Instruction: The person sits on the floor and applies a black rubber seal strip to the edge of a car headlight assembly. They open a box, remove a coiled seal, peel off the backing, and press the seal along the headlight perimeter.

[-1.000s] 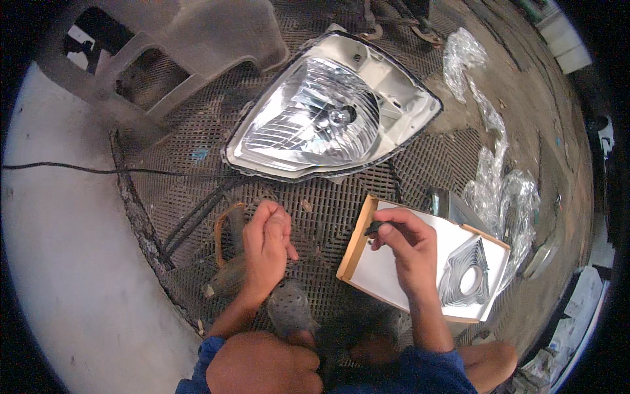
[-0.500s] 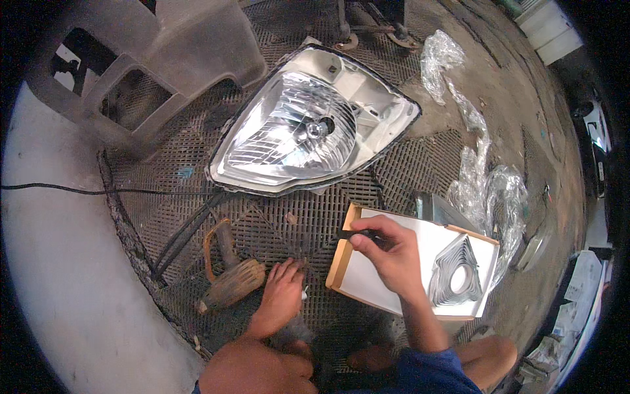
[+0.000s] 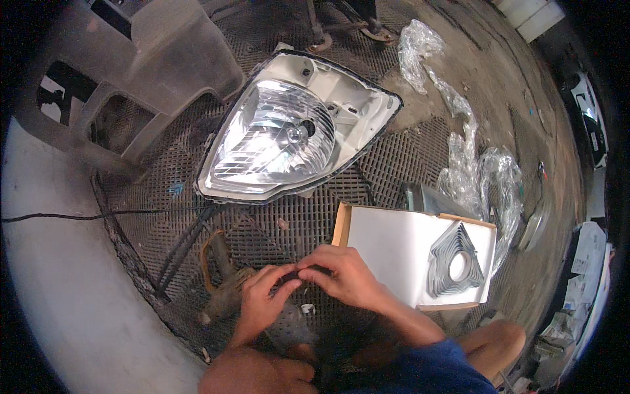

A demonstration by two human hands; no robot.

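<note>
My left hand (image 3: 262, 299) and my right hand (image 3: 341, 276) meet above the floor mat, fingertips pressed together. Between them they pinch a small dark piece (image 3: 294, 276), which looks like a short bit of black sealant strip; the fingers hide most of it. Right of my hands lies an open cardboard box (image 3: 387, 253) with a white inside. A flat coil of dark grey sealant strip (image 3: 438, 272) rests in it, around a round white middle. Beyond my hands, a car headlight housing (image 3: 357, 108) lies with its shiny reflector (image 3: 275, 134) facing up and its rim dark-edged.
A worn brown gun-shaped tool (image 3: 223, 295) lies beside my left hand, near black cables (image 3: 187, 246). A grey plastic stool (image 3: 177, 52) stands at the far left. Crumpled clear plastic wrap (image 3: 459, 157) stretches along the right. The ribbed mat (image 3: 256, 230) covers the floor.
My right hand has moved left from over the box with the dark piece. My left hand has risen from the mat and now grips that piece too. The view has shifted slightly.
</note>
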